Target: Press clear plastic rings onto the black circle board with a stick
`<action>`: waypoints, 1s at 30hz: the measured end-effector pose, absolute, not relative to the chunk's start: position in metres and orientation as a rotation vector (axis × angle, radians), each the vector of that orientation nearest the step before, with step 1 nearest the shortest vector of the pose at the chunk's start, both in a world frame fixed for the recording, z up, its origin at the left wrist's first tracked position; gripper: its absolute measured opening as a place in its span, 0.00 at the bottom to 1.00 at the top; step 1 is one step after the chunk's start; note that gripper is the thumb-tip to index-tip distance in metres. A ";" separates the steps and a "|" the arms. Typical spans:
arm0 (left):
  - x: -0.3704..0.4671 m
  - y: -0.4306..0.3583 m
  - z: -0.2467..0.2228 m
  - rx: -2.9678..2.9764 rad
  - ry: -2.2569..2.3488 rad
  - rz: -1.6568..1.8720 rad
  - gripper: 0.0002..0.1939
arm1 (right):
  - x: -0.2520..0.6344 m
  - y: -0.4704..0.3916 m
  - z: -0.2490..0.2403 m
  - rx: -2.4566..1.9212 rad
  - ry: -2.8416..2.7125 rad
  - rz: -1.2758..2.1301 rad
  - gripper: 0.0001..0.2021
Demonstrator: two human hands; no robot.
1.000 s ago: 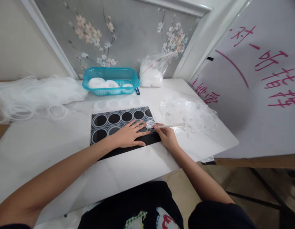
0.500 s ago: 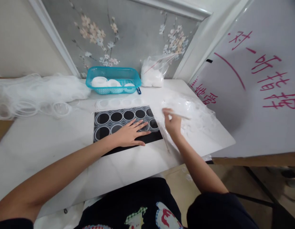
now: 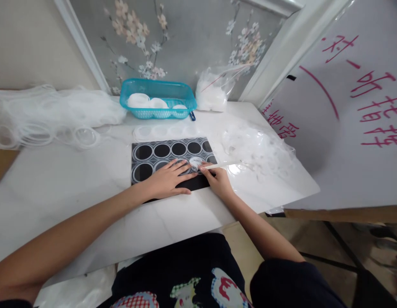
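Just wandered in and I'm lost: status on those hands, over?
Left hand spread on black patterned sheet. Right hand pinching white stick beside whitish oval over sheet. Clear plastic pieces heaped right of sheet.

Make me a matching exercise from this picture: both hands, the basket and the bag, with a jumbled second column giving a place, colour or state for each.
1. Left hand
2. Basket
3. Right hand
4. Bag

A. Clear, standing right of the basket
B. Holding a white stick
C. Blue, with round white pieces inside
D. Spread flat on the dark sheet

Pairs: 1-D, 2-C, 3-B, 4-A
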State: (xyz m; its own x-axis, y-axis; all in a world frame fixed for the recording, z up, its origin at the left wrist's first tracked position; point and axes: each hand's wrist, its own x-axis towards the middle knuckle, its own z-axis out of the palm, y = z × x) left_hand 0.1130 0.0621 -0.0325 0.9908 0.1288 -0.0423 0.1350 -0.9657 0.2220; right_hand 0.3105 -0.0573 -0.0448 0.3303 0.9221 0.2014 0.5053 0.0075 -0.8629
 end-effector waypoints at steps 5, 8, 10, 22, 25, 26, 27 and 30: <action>0.113 0.061 -0.036 2.897 0.213 0.002 0.35 | 0.305 -0.062 -0.047 -1.665 -1.347 0.519 0.14; 0.113 0.061 -0.036 2.884 0.220 0.007 0.36 | 0.305 -0.064 -0.051 -1.695 -1.478 0.400 0.14; 0.114 0.061 -0.035 2.872 0.219 -0.011 0.37 | 0.314 -0.059 -0.049 -1.697 -1.658 0.307 0.13; 0.099 0.058 -0.021 2.820 0.102 0.018 0.36 | 0.341 -0.026 -0.022 -1.816 -1.152 -0.049 0.20; 0.089 0.058 -0.014 2.846 -0.004 0.098 0.32 | 0.334 -0.039 -0.020 -1.733 -0.983 -0.043 0.19; 0.086 0.058 -0.012 2.856 -0.023 0.121 0.31 | 0.332 -0.041 -0.018 -1.707 -0.939 -0.036 0.19; 0.083 0.060 -0.010 2.864 -0.031 0.141 0.30 | 0.331 -0.041 -0.015 -1.688 -0.904 -0.025 0.18; 0.074 0.065 -0.009 2.887 -0.014 0.175 0.31 | 0.331 -0.039 -0.005 -1.657 -0.865 -0.013 0.17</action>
